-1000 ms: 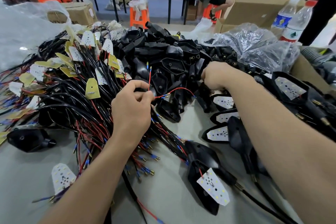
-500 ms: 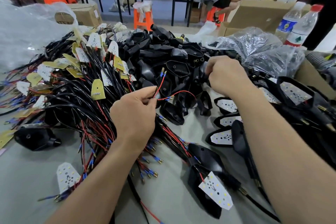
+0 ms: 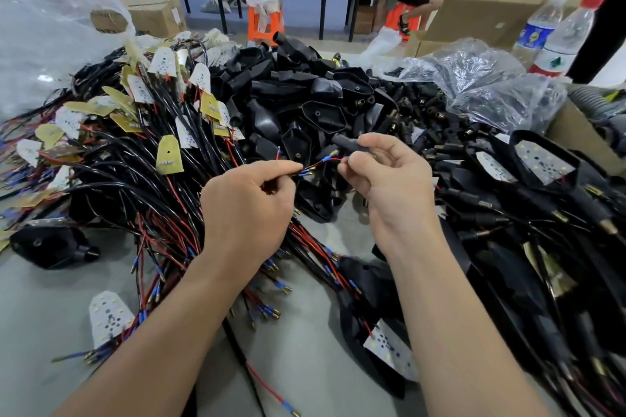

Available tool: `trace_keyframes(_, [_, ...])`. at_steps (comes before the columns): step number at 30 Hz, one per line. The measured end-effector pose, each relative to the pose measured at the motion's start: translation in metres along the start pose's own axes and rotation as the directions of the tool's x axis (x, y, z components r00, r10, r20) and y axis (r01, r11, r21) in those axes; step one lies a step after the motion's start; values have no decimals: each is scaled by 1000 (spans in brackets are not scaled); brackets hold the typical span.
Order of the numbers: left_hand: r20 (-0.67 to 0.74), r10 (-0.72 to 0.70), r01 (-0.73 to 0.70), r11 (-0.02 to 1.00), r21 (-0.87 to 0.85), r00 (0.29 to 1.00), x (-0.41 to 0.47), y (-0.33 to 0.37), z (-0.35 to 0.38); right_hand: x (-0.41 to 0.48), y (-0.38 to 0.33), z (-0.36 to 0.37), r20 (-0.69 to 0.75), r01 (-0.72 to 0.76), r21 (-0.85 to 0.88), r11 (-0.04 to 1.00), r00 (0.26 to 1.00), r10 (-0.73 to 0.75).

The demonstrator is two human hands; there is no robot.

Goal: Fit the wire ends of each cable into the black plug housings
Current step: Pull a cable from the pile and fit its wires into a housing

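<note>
grey table [image 3: 44,322] in a busy workshop, heaped almost edge to edge. biggest on it is the pile [image 3: 305,91] of black housings, mid-table on the far side from the person. left of the pile sprawls a tangle of cables [image 3: 111,173], black sheaths with small led boards at their far ends. right of the pile lie crumpled clear bags [image 3: 481,85], with a cardboard box [image 3: 481,10] and two bottles [image 3: 555,34] behind them.

both hands hang just in front of the pile, near each other but apart. the left hand [image 3: 247,213] pinches one cable's wires [image 3: 306,168] between thumb and forefinger, so the brass pins [image 3: 333,153] on their blue-sleeved ends stick out toward the right hand [image 3: 389,189]. the right hand grips a small housing [image 3: 350,145] between thumb and forefinger, one end turned toward the wires. its lower fingers seem to touch one red wire, but i cannot tell whether they pinch it. the pins sit just beside the housing, not yet inside.

risks, as i judge them: the wires look thin and springy, so a pin pushed in askew may skate off the rim or bend. several ends fan out together, and one could enter the wrong hole or get left out. the cable trails back into the tangle, so a snag there could tug the wires out of the pinch. a light grip on the smooth housing could let it roll and drop into the pile.
</note>
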State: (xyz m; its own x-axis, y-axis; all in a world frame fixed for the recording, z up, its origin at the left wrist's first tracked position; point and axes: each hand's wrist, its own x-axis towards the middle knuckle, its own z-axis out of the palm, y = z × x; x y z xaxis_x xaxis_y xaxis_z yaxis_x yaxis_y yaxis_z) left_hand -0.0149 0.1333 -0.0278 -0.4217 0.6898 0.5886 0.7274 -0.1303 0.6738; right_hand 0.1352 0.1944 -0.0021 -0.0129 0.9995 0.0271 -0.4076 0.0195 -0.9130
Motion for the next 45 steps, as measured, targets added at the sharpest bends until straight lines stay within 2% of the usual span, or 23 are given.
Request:
trace_keyframes(3, [17,-10,11,999,-39,1000,0,-2,0,-1,-2,-3,-12,9,-48,999,1000,-10])
trace_keyframes(7, [31,-58,60,996,-71,998,3,-8,0,2,-1,-7,-49,-121,90,989,991,126])
trace_keyframes(12, [10,39,-39,999,-17,999,0,-4,-3,3,2,-3,13,-199,129,971,980,199])
trace_keyframes(16, [6,118,-118,993,4,993,-1,4,-5,4,2,-5,-50,-155,128,980,985,162])
trace_keyframes(19, [16,121,-121,993,0,993,-1,7,-5,4,5,-8,-86,-73,39,997,993,76])
trace_keyframes(23, [37,110,-110,994,-2,993,-2,4,-4,3,5,-6,-28,-22,-22,1000,999,22])
trace_keyframes(30, [77,40,-48,993,106,996,-1,0,-3,0,2,-5,150,-119,-4,993,982,118])
trace_keyframes(33, [105,29,-46,986,158,994,-1,2,-3,-4,2,-3,131,-79,-63,995,988,87])
trace_keyframes(37, [40,64,-69,983,171,997,-1,3,-5,-5,2,-3,80,37,-125,991,996,-28])
trace_keyframes(41, [27,28,-29,998,60,999,0,0,-7,-5,4,-3,93,53,-153,987,995,-39])
trace_keyframes(45, [64,-40,43,998,-54,997,1,0,-6,-5,9,0,94,-30,-64,998,995,36])
